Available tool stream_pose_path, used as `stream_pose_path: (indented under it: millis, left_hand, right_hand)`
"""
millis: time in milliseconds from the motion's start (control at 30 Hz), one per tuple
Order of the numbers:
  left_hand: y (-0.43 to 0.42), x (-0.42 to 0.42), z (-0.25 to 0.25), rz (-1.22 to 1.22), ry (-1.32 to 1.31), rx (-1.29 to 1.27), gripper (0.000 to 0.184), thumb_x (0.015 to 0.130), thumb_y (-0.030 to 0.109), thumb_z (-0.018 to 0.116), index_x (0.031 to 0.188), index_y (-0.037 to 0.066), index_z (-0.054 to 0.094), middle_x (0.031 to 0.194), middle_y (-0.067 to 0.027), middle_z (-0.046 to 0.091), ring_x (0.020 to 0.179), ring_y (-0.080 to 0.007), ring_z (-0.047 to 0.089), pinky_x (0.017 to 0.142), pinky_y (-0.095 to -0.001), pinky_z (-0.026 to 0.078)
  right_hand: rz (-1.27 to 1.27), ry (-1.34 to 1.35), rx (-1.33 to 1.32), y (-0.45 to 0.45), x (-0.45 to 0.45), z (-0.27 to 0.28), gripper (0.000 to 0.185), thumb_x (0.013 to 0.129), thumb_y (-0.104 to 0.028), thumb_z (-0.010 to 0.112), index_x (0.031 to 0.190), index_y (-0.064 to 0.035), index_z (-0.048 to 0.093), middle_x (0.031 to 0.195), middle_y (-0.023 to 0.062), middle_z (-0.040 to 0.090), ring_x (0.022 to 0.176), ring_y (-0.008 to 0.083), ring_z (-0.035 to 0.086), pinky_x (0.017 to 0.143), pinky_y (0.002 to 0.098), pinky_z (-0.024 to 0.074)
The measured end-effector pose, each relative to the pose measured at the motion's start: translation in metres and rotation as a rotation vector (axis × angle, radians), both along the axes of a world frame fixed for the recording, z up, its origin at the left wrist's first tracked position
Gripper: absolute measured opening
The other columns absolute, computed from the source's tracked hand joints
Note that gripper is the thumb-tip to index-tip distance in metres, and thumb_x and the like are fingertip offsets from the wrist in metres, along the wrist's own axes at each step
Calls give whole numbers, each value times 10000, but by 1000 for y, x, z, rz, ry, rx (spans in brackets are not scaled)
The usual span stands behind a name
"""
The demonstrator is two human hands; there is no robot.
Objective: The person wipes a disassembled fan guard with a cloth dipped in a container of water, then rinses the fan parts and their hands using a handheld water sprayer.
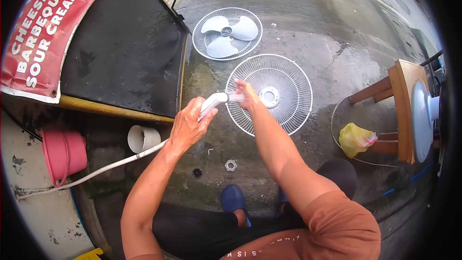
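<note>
My left hand (189,121) is wrapped round a white handheld shower head (211,102) on a pale hose (115,164). Water comes from its face toward my right hand (246,95), whose fingers are apart and partly blurred in the spray, holding nothing. Beneath my right hand lies a white round fan grille (293,84) on the wet concrete. Farther off, another grille holds a fan blade (244,29) with three pale blades. Close to my feet is a small white star-shaped nut (230,165).
A pink bucket (67,156) and a white pot (144,138) stand left. A black panel (120,43) with a red banner (43,29) rises upper left. At right are a wooden stool (404,110), a fan base (422,120) and a yellow plastic bag (355,139).
</note>
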State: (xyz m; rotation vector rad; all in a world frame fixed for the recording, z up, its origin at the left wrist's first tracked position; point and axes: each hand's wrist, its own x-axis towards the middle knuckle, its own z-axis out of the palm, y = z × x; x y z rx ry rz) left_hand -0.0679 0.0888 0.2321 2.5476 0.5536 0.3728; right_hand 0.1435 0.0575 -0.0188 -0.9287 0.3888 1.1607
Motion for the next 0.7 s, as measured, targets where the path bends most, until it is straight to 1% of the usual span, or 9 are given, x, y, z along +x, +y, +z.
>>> stream_pose_path:
  millis: [33,67,167,233,367,467,567,667,700]
  left_hand:
    - [-2,1,0,2,-2,-21,234,944,187,716,1045,21,587,891,-180,632,774,-397,637,669,-448,491]
    - [-2,0,-2,-1,-11,-19,235,943,191,719,1037,20,589,886,-174,633,768,-385,638,670,-441,492]
    - [-1,-2,-4,-14,-60,-46,246,946,208,720,1035,18,592,884,-159,624,750,-359,631,672,-431,492]
    - [2,-5,-1,-23,-120,-115,260,955,223,710,1059,18,590,903,-152,606,738,-356,614,671,-436,490]
    - [7,-6,21,-22,-83,-230,263,965,248,708,1034,15,606,847,-121,608,703,-259,598,665,-374,486]
    - [11,-6,28,69,-89,-264,279,979,279,697,1011,15,613,792,-101,625,706,-205,603,656,-351,488]
    - [15,-4,27,103,-202,-214,316,981,318,697,991,21,591,749,-56,556,675,-156,503,627,-327,438]
    - [19,-7,23,104,-207,-175,314,981,316,695,996,18,595,755,-59,553,673,-162,502,631,-327,435]
    - [20,-6,23,107,-212,-173,314,982,316,693,996,18,595,758,-60,553,674,-163,503,632,-327,434]
  right_hand:
    - [-50,23,-19,-1,-3,1,141,889,-115,684,974,-56,587,872,69,586,815,205,600,704,388,519]
    - [-83,-138,-151,-3,-2,-14,164,875,-97,671,1015,-57,597,891,61,582,820,195,597,678,393,493]
    - [288,-856,-559,-37,20,-68,441,807,-179,725,1174,30,599,1237,200,609,1052,321,651,767,474,524]
    - [22,-631,-443,-56,23,-73,408,842,-187,688,1181,24,599,1238,208,620,1061,335,651,821,486,532]
    - [-475,-172,-201,-89,26,-69,353,913,-202,614,1194,11,599,1241,224,642,1078,363,652,930,510,548]
    - [-575,126,97,-90,57,-49,314,958,-219,575,1177,4,603,1141,205,669,1081,370,652,944,514,547]
    - [-442,-46,121,-66,82,-37,280,971,-239,578,1121,-8,629,1106,192,674,1075,378,652,917,498,557]
    - [-453,-82,370,-40,107,-24,300,978,-288,595,1062,-6,651,1092,184,683,1006,361,677,860,459,578]
    - [-265,-178,257,-39,108,-15,307,978,-293,600,1054,-2,659,1094,182,683,995,347,680,846,448,582]
